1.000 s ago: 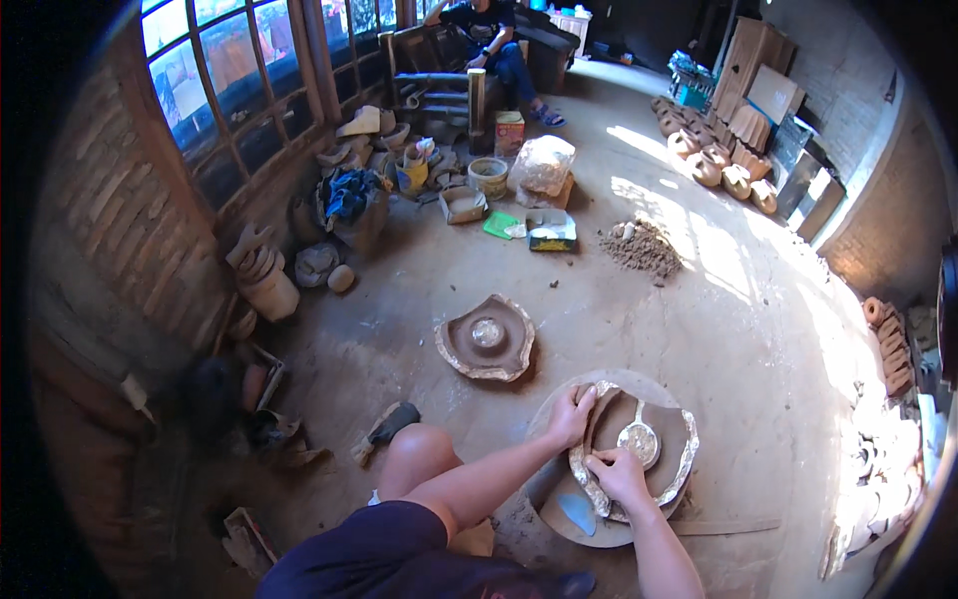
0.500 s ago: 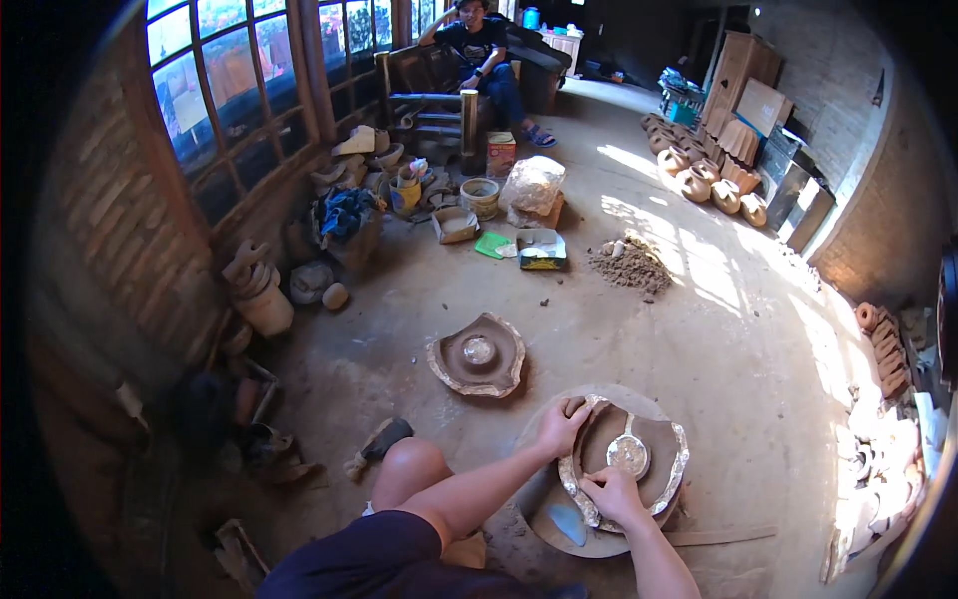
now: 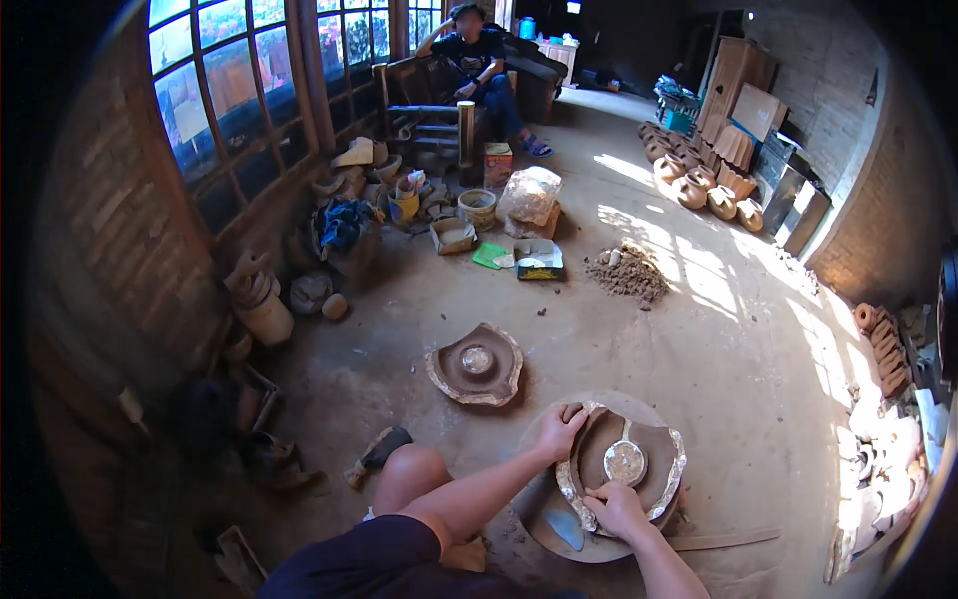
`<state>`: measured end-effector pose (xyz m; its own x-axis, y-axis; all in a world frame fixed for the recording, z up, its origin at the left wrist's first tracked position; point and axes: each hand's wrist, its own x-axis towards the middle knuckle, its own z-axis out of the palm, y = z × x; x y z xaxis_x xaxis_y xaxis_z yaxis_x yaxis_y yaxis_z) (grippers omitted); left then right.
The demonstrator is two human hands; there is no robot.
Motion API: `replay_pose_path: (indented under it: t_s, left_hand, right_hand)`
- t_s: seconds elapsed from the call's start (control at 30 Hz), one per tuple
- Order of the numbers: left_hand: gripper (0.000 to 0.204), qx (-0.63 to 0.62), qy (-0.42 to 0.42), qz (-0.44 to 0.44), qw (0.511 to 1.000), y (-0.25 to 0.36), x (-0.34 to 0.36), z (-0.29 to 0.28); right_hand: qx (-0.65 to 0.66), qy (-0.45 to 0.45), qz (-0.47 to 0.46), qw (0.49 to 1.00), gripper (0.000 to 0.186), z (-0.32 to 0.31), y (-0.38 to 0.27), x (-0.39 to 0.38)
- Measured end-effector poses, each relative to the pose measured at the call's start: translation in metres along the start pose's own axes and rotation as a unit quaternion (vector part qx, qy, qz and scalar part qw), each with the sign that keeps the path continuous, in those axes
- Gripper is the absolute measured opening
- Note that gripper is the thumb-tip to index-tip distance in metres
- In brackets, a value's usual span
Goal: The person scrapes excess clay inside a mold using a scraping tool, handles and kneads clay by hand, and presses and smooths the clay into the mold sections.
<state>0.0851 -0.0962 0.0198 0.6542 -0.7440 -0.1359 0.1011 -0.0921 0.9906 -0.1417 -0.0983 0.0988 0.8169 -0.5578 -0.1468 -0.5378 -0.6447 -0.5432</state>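
Note:
In front of me a round, bowl-like mould (image 3: 673, 469) lined with dark clay sits on a flat round wheel (image 3: 639, 401). Its broken-looking rim is pale and chipped, and a whitish disc (image 3: 626, 461) lies at its middle, joined to the rim by a pale seam. My left hand (image 3: 561, 433) is closed over the rim at the upper left. My right hand (image 3: 616, 508) has its fingers curled together at the lower inner wall; what they pinch, if anything, is hidden. A blue, blade-like flat piece (image 3: 566, 529) rests on the wheel near the right hand.
A similar clay-lined mould (image 3: 475, 363) lies on the floor ahead. Beyond it are a crumbled clay heap (image 3: 629, 275), an open box (image 3: 540, 256) and a bucket (image 3: 477, 207). Round pots (image 3: 689, 190) line the right wall. A person (image 3: 479, 70) sits on a bench. A wooden strip (image 3: 723, 539) lies beside the wheel.
My right hand has slid slightly lower along the inner wall of the mould. The left hand keeps its place on the rim; the whole view has shifted a little.

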Motion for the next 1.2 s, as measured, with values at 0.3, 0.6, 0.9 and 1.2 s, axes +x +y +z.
replay_pose_path:
  t_s: [0.3,0.6,0.9,1.2]
  left_hand:
    - [0.046,0.034,-0.010,0.003,0.999,-0.006,-0.001,0.002]
    - [0.048,-0.018,0.009,0.031,0.999,-0.019,0.001,0.004]
    - [0.048,-0.030,0.034,0.033,0.998,-0.025,-0.001,0.002]
    - [0.044,-0.021,0.061,0.051,0.997,-0.025,-0.002,0.002]
  right_hand:
    - [0.029,-0.040,0.066,0.997,0.036,-0.015,-0.002,-0.011]
    - [0.061,-0.065,0.115,0.989,0.035,-0.023,0.004,-0.013]
    - [0.067,-0.101,0.143,0.982,0.036,-0.023,0.006,-0.016]
    - [0.095,-0.037,0.183,0.978,0.036,-0.023,-0.009,-0.033]
